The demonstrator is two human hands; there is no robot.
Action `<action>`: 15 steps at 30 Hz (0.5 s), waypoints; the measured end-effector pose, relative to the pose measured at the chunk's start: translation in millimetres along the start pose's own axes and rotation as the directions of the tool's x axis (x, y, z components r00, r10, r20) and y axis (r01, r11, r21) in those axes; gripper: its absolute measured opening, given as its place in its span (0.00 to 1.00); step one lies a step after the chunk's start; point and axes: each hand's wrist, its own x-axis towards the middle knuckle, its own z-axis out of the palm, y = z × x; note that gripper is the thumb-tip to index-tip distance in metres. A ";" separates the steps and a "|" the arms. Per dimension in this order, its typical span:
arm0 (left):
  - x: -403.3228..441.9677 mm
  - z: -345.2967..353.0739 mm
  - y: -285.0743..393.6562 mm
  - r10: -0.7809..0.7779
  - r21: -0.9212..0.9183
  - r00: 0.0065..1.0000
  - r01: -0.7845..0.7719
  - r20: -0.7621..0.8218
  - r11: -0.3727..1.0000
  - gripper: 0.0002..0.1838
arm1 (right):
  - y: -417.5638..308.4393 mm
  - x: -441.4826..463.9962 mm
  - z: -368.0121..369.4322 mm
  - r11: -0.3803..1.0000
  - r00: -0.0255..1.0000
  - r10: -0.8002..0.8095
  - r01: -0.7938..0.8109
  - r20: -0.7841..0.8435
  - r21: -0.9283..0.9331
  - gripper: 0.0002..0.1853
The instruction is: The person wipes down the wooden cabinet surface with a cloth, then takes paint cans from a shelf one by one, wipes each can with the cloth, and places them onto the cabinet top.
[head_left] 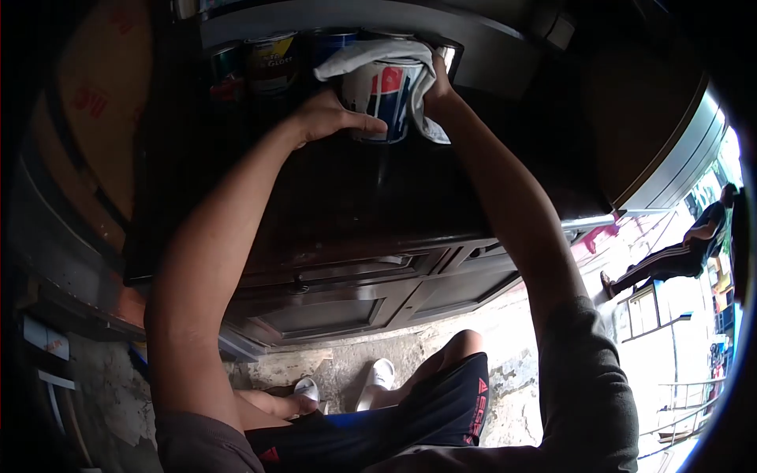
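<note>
A paint can [386, 98] with a white, red and dark blue label stands on the dark cabinet top, white drips down its side. My left hand [331, 118] grips the can's left side, thumb across its lower front and fingers hidden behind it. A pale grey cloth [378, 54] lies over the can's top and hangs down its right side. My right hand [438, 87] presses the cloth to the can's right side, its fingertips out of sight behind the fabric.
Several other cans stand at the back left, among them a dark one with a yellow label [270, 63] and a blue one [330, 43]. Below is a dark wooden cabinet [315, 315] with doors. A person [694, 244] sits outside at the right.
</note>
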 end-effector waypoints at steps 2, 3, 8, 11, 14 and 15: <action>0.7 1.2 -0.5 -0.058 0.014 0.997 0.057 0.045 0.998 0.38 | -5.5 -7.6 3.6 0.990 0.986 0.137 -0.137 -0.098 0.009 0.28; 0.6 1.4 -2.3 -0.014 -0.002 0.999 0.014 0.038 1.000 0.36 | 3.4 1.2 -2.4 0.992 0.989 0.119 -0.122 -0.084 -0.028 0.31; 6.1 9.0 -7.9 0.098 -0.016 0.995 -0.098 -0.002 0.995 0.37 | -5.6 -17.7 -1.9 0.939 0.943 0.324 -0.330 -0.078 -0.091 0.36; 3.8 5.1 -11.0 0.128 0.012 0.987 -0.128 -0.102 0.992 0.42 | 12.7 -12.6 -9.1 0.952 0.963 0.268 -0.262 0.018 -0.160 0.37; 9.5 12.7 -12.6 0.298 0.002 0.913 -0.310 -0.280 0.951 0.44 | 8.2 -11.9 -17.9 0.977 0.976 0.174 -0.155 0.131 -0.147 0.47; 12.2 15.3 -12.4 0.297 0.003 0.915 -0.308 -0.271 0.951 0.44 | 7.9 -8.0 -17.8 0.982 0.978 0.142 -0.120 0.154 -0.146 0.45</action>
